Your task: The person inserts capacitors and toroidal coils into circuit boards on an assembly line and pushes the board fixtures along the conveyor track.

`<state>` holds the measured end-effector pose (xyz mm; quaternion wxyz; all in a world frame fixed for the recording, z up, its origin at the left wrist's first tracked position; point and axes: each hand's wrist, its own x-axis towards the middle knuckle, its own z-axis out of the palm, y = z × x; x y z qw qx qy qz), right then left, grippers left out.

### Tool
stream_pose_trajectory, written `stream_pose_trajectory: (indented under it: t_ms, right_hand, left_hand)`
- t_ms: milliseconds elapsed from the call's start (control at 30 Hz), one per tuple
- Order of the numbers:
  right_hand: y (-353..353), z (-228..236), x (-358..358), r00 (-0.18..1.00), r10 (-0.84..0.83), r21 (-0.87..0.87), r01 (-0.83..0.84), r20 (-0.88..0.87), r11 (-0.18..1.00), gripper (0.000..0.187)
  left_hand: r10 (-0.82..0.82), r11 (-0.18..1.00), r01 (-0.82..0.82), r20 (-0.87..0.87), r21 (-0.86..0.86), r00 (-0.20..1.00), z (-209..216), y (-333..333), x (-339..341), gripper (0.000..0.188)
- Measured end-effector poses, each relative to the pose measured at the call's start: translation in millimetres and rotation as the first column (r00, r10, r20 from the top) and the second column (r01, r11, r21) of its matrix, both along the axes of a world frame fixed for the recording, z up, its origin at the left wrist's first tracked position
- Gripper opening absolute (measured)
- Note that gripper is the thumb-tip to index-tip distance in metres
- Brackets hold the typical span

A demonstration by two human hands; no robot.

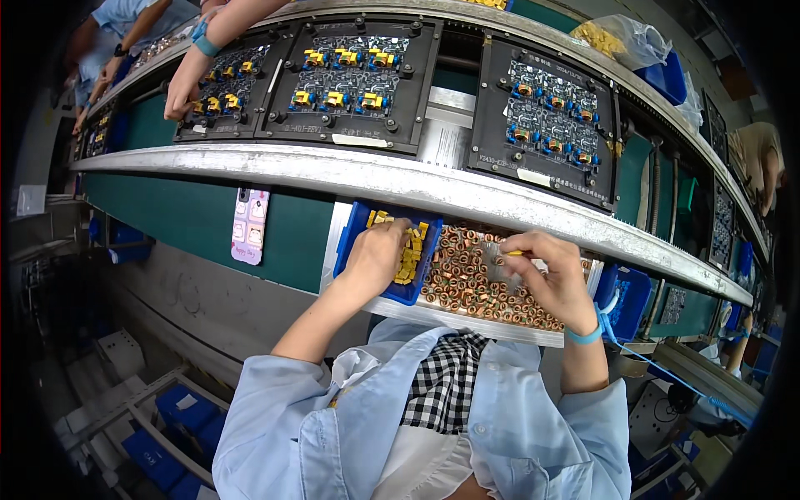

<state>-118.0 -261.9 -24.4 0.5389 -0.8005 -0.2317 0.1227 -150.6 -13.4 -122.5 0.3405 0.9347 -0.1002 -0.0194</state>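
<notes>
My left hand (379,257) reaches into a blue bin (340,262) of small yellow block-shaped parts (407,268). Its fingers are bent together among the parts, and the tips are hidden. Over a tray (467,315) filled with copper-wound ring coils (467,271), my right hand (546,271) pinches a yellow block-shaped part (515,252) between thumb and fingers. A blue wrist strap (586,336) with a coiled cord circles my right wrist.
Beyond a metal rail (333,171), black fixtures (367,125) (542,179) hold circuit boards. A co-worker's hand (185,83) touches a board at upper left. A phone (249,225) lies on the green surface. Another blue bin (627,292) stands at right, beside the strap's cord.
</notes>
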Motion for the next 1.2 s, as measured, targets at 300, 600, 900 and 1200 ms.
stream_pose_trajectory:
  t_ms: [300, 600, 900, 1200]
  right_hand:
    - [-61.1, 11.0, 17.5, 0.904, -0.399, 0.012, 0.405, -0.152, 0.914, 0.020]
    - [-91.0, 16.3, 38.3, 0.897, -0.260, -0.310, 0.376, 0.356, 0.873, 0.016]
    - [-103.3, 21.0, 37.6, 0.901, -0.378, -0.340, 0.431, 0.214, 0.835, 0.019]
    - [-105.6, 17.6, 45.5, 0.802, -0.562, -0.085, 0.557, -0.202, 0.826, 0.020]
  left_hand:
    - [-0.007, 0.999, 0.003, -0.101, -0.041, 0.995, 3.5, -2.3, 3.2, 0.017]
    - [0.034, 0.999, -0.033, -0.165, 0.010, 0.986, 4.7, -4.4, 8.7, 0.015]
    - [0.076, 0.997, -0.072, -0.196, 0.024, 0.978, 4.3, -4.5, 5.2, 0.016]
    - [0.039, 0.999, -0.039, -0.062, 0.004, 0.997, 10.5, -6.2, 7.4, 0.015]
